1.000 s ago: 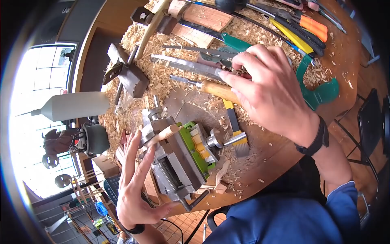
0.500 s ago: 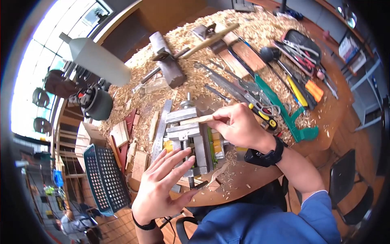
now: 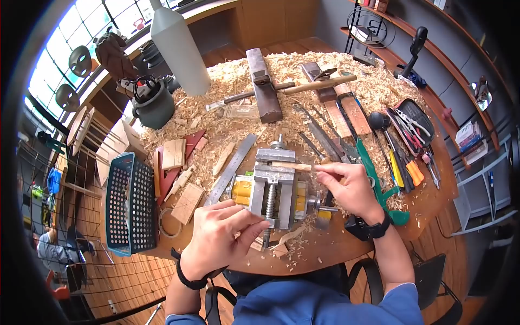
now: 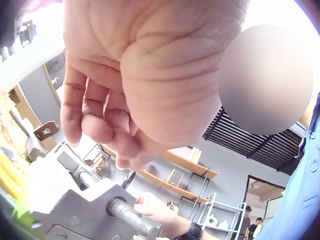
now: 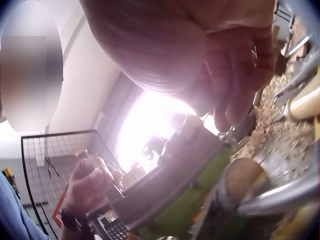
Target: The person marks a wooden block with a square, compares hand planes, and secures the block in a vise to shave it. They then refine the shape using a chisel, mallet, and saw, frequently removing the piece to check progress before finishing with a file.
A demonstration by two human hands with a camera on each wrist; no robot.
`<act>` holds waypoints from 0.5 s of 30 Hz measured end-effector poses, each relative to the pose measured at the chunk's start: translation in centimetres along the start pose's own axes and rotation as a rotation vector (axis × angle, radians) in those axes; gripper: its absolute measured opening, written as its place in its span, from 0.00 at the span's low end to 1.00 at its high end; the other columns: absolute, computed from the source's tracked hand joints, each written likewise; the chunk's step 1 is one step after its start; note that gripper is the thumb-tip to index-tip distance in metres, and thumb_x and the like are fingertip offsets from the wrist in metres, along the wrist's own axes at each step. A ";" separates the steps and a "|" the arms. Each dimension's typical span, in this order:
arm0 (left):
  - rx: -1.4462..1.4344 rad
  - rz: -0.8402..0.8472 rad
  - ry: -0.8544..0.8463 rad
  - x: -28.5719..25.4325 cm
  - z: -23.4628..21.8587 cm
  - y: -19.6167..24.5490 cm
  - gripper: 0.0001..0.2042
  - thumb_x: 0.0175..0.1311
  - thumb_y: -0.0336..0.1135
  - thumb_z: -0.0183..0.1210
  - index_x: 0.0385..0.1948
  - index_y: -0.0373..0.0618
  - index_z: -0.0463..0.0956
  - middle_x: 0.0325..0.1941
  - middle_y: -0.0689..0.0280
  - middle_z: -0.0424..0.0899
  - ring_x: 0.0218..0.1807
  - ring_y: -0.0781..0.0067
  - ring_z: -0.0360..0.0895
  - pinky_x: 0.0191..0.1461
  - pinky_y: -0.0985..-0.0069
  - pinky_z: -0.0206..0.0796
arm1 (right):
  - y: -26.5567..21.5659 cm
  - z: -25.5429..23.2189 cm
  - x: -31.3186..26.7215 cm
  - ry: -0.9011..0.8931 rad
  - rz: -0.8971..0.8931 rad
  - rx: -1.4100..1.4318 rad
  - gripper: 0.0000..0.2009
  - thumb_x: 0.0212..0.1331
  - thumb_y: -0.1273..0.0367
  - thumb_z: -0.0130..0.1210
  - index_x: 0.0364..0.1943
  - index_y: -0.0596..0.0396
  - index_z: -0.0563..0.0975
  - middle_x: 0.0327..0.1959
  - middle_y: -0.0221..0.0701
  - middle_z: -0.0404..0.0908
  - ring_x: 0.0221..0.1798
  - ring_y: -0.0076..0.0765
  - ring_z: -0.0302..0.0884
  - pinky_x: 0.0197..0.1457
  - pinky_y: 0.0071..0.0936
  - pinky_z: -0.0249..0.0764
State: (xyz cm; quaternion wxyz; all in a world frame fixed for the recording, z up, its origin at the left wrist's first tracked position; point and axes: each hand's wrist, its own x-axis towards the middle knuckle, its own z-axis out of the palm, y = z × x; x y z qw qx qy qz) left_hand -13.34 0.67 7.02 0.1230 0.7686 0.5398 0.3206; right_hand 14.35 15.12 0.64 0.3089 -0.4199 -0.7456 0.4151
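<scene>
A metal bench vise [image 3: 274, 174] sits near the table's front edge. A slim pale wooden stick [image 3: 292, 166] lies across the vise at its jaws, its right end jutting past the side. My right hand [image 3: 353, 188] pinches that end between thumb and fingers. My left hand [image 3: 221, 234] is at the front of the vise, fingers bent and thumb tip close to the index finger, over the threaded screw [image 3: 270, 200]. In the left wrist view the curled fingers [image 4: 102, 122] hang above the vise screw [image 4: 132, 217]; I cannot tell whether they hold its crank.
A steel ruler [image 3: 233, 168], wood offcuts [image 3: 187, 203] and a perforated basket [image 3: 130, 200] lie left of the vise. Wooden planes [image 3: 264, 89] sit among shavings behind, near a tall white bottle [image 3: 179, 51]. A green-handled saw [image 3: 368, 168] and several tools lie right.
The right hand has come from the tools on the right to the stick's end. The left hand has left the stick for the vise's front, its fingers now bent. The head view has turned.
</scene>
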 end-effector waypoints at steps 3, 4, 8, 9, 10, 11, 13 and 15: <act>0.044 -0.008 -0.013 -0.7 -0.4 0.2 0.08 0.58 0.31 0.77 0.25 0.44 0.85 0.20 0.67 0.81 0.23 0.62 0.78 0.29 0.67 0.68 | 0.5 1.6 0.9 0.059 -0.062 0.024 0.09 0.66 0.74 0.70 0.46 0.63 0.90 0.37 0.37 0.92 0.35 0.25 0.86 0.39 0.26 0.78; 0.092 -0.014 -0.051 -1.0 -0.5 0.2 0.08 0.59 0.31 0.77 0.27 0.44 0.85 0.22 0.66 0.82 0.25 0.61 0.80 0.30 0.67 0.69 | 0.7 1.8 1.2 0.095 -0.175 -0.022 0.09 0.64 0.73 0.71 0.45 0.61 0.91 0.32 0.39 0.91 0.29 0.28 0.84 0.34 0.28 0.77; 0.049 0.003 0.049 -1.9 0.6 0.0 0.08 0.59 0.31 0.76 0.31 0.44 0.84 0.28 0.65 0.83 0.30 0.59 0.82 0.34 0.66 0.72 | 0.8 1.4 1.7 0.038 -0.145 -0.073 0.07 0.63 0.74 0.71 0.42 0.63 0.90 0.33 0.40 0.90 0.29 0.28 0.83 0.34 0.28 0.76; 0.020 0.004 0.032 -2.1 0.7 0.0 0.08 0.59 0.32 0.77 0.33 0.45 0.85 0.31 0.65 0.84 0.32 0.59 0.82 0.36 0.65 0.73 | 1.0 1.4 1.8 0.035 -0.147 -0.075 0.07 0.63 0.74 0.71 0.42 0.63 0.90 0.33 0.40 0.90 0.29 0.28 0.83 0.34 0.28 0.76; -0.010 0.006 0.013 -2.2 0.8 0.0 0.09 0.58 0.32 0.77 0.35 0.46 0.85 0.34 0.65 0.85 0.35 0.59 0.83 0.38 0.65 0.74 | 1.4 1.4 2.0 0.027 -0.181 -0.050 0.06 0.62 0.75 0.70 0.41 0.63 0.89 0.33 0.40 0.90 0.30 0.28 0.83 0.35 0.27 0.76; 0.001 0.004 0.008 -2.0 0.7 0.4 0.10 0.57 0.34 0.78 0.34 0.47 0.85 0.32 0.65 0.84 0.34 0.59 0.83 0.38 0.65 0.75 | 1.7 1.4 2.1 0.021 -0.215 -0.027 0.05 0.62 0.75 0.69 0.39 0.63 0.88 0.34 0.41 0.89 0.30 0.27 0.83 0.36 0.27 0.76; 0.009 0.016 0.003 -1.8 0.8 0.4 0.10 0.57 0.34 0.78 0.34 0.47 0.85 0.32 0.65 0.84 0.34 0.59 0.83 0.38 0.65 0.75 | 1.9 1.6 1.9 0.011 -0.193 0.024 0.05 0.62 0.75 0.68 0.39 0.63 0.87 0.34 0.40 0.89 0.31 0.28 0.83 0.37 0.28 0.76; 0.016 0.027 -0.004 -1.7 1.0 0.5 0.10 0.56 0.35 0.79 0.33 0.47 0.85 0.33 0.65 0.85 0.34 0.59 0.83 0.39 0.65 0.75 | 2.7 1.9 2.0 -0.007 -0.202 0.062 0.04 0.62 0.75 0.65 0.37 0.62 0.86 0.35 0.37 0.89 0.35 0.33 0.85 0.39 0.30 0.78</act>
